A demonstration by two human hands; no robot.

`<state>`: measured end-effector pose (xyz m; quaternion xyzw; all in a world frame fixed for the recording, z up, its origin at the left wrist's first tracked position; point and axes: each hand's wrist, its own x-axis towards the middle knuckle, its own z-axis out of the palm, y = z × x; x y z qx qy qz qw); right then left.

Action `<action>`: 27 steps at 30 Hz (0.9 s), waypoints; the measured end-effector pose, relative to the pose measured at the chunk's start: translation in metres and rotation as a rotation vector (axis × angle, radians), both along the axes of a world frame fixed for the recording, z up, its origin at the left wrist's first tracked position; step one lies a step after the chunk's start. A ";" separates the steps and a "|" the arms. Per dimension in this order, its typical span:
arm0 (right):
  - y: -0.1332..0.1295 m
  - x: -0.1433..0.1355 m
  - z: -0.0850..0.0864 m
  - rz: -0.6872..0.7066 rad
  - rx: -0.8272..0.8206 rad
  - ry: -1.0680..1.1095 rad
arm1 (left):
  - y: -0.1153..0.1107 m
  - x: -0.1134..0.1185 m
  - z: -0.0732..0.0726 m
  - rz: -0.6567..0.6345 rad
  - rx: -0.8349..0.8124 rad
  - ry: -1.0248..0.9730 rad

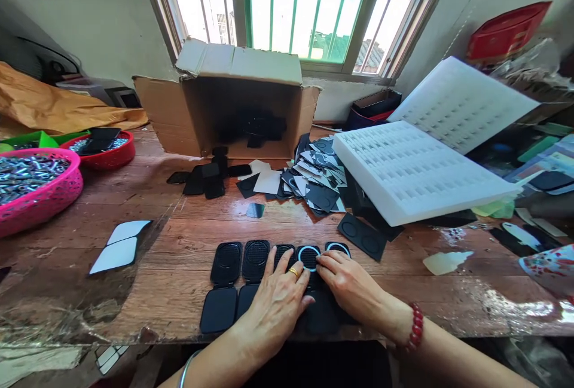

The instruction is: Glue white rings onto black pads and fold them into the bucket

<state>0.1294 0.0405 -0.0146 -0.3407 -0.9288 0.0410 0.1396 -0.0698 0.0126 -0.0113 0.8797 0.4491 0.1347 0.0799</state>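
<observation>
There by the table's (174, 280) near edge, my left hand (278, 295) lay fingers spread over the third black pad (286, 252) in the row, and my right hand (347, 280), fingertips bunched, met the white-ringed pad (309, 258) beside it, pinching or not, I couldn't tell

Through the barred window (293, 11) shows perhaps a tiled roof (371, 59).

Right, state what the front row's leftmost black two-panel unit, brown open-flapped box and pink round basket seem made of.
Black two-panel unit: probably matte plastic; it looks dull, with smooth rounded corners.
Brown open-flapped box: likely matte cardboard, given ragged edges.
Pink round basket: apparently plastic, slightly glossy, from its bright even colour and perforated wall.
</observation>
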 end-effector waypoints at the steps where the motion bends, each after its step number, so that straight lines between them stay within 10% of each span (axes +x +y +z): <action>1: 0.003 0.000 0.006 -0.007 -0.055 0.012 | 0.001 0.000 -0.001 -0.005 0.003 0.000; 12: 0.170 0.108 0.132 -0.847 -0.026 0.171 | -0.003 -0.020 -0.016 0.086 0.174 -0.100; 27: 0.223 0.069 0.128 -1.114 -0.071 -0.183 | -0.009 -0.037 -0.021 0.250 0.227 -0.077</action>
